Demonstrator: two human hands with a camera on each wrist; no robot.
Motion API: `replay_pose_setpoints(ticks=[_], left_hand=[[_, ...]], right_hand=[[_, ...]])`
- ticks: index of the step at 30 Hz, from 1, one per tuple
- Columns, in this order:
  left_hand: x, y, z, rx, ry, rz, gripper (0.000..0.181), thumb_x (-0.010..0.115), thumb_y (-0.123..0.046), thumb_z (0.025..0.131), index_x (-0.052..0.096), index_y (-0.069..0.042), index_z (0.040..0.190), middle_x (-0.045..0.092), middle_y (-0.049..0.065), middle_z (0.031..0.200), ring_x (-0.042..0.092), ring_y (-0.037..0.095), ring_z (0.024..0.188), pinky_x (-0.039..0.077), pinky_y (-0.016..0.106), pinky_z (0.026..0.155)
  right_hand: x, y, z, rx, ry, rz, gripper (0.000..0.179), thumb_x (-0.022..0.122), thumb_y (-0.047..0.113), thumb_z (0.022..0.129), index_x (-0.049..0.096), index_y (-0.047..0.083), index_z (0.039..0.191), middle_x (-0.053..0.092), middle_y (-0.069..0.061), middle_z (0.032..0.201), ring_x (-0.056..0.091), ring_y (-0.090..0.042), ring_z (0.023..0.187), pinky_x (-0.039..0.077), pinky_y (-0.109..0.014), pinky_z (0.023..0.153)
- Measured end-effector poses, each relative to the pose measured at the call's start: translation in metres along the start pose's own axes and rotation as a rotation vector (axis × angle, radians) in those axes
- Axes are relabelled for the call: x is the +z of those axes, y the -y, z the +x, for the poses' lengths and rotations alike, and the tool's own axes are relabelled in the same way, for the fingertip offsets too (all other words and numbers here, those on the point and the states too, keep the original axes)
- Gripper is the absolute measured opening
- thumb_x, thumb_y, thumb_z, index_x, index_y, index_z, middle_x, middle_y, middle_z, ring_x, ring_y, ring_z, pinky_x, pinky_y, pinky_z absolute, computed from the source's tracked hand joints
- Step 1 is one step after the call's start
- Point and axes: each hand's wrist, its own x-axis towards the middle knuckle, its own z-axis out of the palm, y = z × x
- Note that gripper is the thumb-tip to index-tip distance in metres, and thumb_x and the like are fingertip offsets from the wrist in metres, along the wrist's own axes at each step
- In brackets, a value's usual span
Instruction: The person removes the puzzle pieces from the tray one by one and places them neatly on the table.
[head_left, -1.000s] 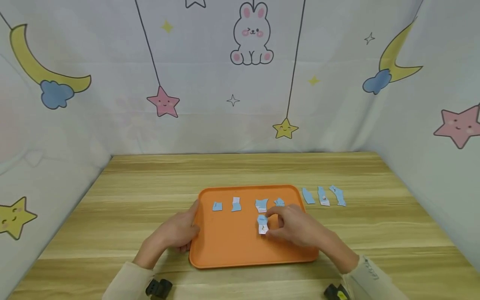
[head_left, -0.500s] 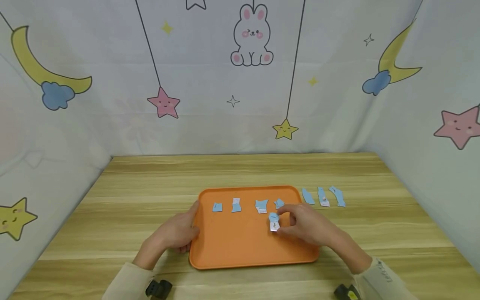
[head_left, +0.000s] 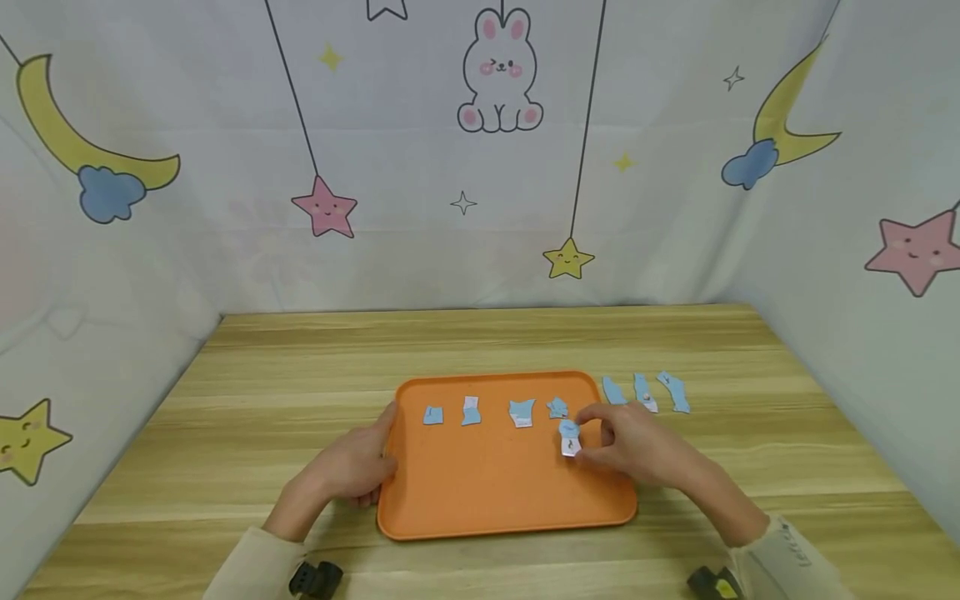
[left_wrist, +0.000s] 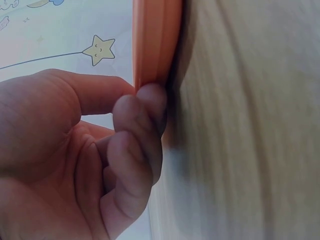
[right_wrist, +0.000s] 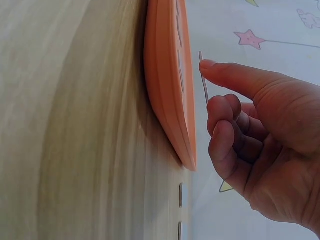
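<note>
Behind the wooden table [head_left: 315,354] hangs a star-printed curtain [head_left: 420,208]. I see the left hand [head_left: 348,462] gripping the orange tray [head_left: 465,483] by its rim, while the right hand [head_left: 637,442] pinches 1 blue-and-white piece [head_left: 570,438] above it; 4 flat pieces [head_left: 521,413] lie inside, 3 loose pieces [head_left: 674,392] just beside.

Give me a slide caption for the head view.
Right-hand grip on a piece above the tray, left-hand grip on its rim; four pieces lie inside, three more beside it.
</note>
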Motion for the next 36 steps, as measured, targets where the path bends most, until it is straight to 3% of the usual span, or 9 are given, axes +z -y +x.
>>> replay_pose_setpoints(ticks=[6, 9, 11, 13, 36], left_hand=[[0.000, 0.000, 0.001, -0.004, 0.001, 0.005, 0.085, 0.050, 0.000, 0.098, 0.005, -0.001, 0.170, 0.063, 0.009, 0.057, 0.054, 0.015, 0.041, 0.045, 0.028, 0.041], [0.000, 0.001, 0.001, -0.001, 0.002, 0.007, 0.085, 0.050, 0.000, 0.098, 0.005, -0.001, 0.170, 0.063, 0.009, 0.057, 0.055, 0.015, 0.041, 0.046, 0.028, 0.041], [0.000, 0.002, 0.002, 0.000, 0.002, 0.003, 0.085, 0.050, 0.000, 0.098, 0.005, -0.002, 0.170, 0.063, 0.009, 0.057, 0.055, 0.015, 0.040, 0.045, 0.028, 0.041], [0.000, 0.002, 0.002, 0.000, 0.002, -0.001, 0.085, 0.050, 0.000, 0.098, 0.005, -0.002, 0.170, 0.063, 0.009, 0.057, 0.054, 0.014, 0.040, 0.045, 0.028, 0.041], [-0.002, -0.001, 0.001, -0.005, -0.002, 0.012, 0.085, 0.050, 0.000, 0.097, 0.005, 0.000, 0.169, 0.063, 0.008, 0.057, 0.054, 0.013, 0.040, 0.045, 0.027, 0.041]], right_hand=[[-0.005, -0.006, -0.004, 0.005, -0.015, -0.027, 0.046, 0.084, 0.028, 0.089, 0.072, 0.005, 0.127, 0.052, 0.009, 0.059, 0.049, -0.008, 0.050, 0.042, -0.028, 0.069], [-0.007, -0.010, -0.006, 0.016, -0.010, -0.018, 0.045, 0.084, 0.028, 0.090, 0.072, 0.005, 0.127, 0.051, 0.008, 0.057, 0.050, -0.009, 0.045, 0.044, -0.027, 0.067], [-0.008, -0.013, -0.007, 0.010, 0.000, 0.002, 0.045, 0.083, 0.026, 0.091, 0.071, 0.004, 0.128, 0.051, 0.008, 0.056, 0.050, -0.009, 0.043, 0.043, -0.026, 0.054], [-0.009, -0.015, -0.008, 0.012, 0.011, 0.014, 0.044, 0.082, 0.025, 0.092, 0.070, 0.004, 0.129, 0.051, 0.008, 0.056, 0.050, -0.009, 0.043, 0.042, -0.024, 0.051], [-0.021, -0.028, -0.021, 0.021, 0.006, 0.040, 0.049, 0.080, 0.024, 0.093, 0.068, 0.000, 0.134, 0.055, 0.006, 0.061, 0.056, -0.012, 0.044, 0.047, -0.026, 0.054]])
